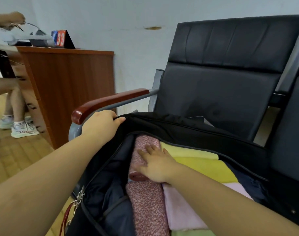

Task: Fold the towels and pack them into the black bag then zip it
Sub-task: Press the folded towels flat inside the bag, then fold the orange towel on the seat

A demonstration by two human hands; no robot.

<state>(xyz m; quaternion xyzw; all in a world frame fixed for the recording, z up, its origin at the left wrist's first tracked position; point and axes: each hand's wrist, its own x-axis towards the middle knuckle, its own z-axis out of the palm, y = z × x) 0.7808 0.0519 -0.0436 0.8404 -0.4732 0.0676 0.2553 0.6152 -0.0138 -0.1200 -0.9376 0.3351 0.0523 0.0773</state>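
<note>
Head view only: looks forward-down, close over open black bag (187, 132) on chair (222, 82); edges slightly blurred.

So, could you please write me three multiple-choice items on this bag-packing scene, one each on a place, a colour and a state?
1. Where does the black bag rest?
A. wooden desk
B. black chair
C. floor

2. What colour is the towel beside the right hand, towards the chair back?
A. yellow
B. blue
C. white

3. How is the bag?
A. zipped
B. open
C. empty

Answers:
1 B: the black chair rises right behind it.
2 A: the yellow towel lies there.
3 B: the left hand holds its flap up, towels showing.
</note>
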